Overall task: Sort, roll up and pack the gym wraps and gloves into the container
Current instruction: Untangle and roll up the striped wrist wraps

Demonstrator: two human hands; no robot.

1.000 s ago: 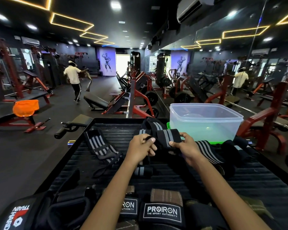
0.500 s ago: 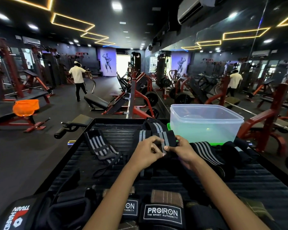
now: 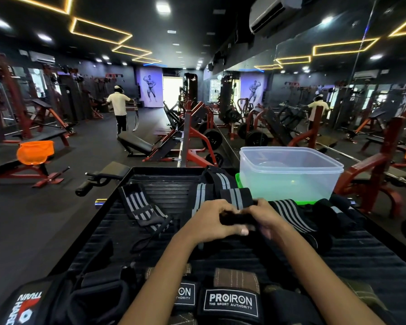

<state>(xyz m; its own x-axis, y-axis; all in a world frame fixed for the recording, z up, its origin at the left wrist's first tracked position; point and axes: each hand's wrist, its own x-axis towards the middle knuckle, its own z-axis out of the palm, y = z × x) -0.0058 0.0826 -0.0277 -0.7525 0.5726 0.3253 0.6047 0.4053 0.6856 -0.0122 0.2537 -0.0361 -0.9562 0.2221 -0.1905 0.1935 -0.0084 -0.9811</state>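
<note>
Black with grey stripes, the wrist wrap [image 3: 234,198] lies along the ribbed black tray [image 3: 361,254], its near end gathered into a dark roll between both hands. The left hand [image 3: 209,221] curls its fingers over the roll with the thumb pressed beneath, and the right hand [image 3: 265,219] pinches the same roll from the other side. Just beyond stands the clear plastic container [image 3: 288,174] on a green lid [image 3: 238,181]. Another striped wrap [image 3: 141,207] lies to the left, a third [image 3: 291,214] to the right. PROIRON gloves [image 3: 230,301] sit at the near edge.
</note>
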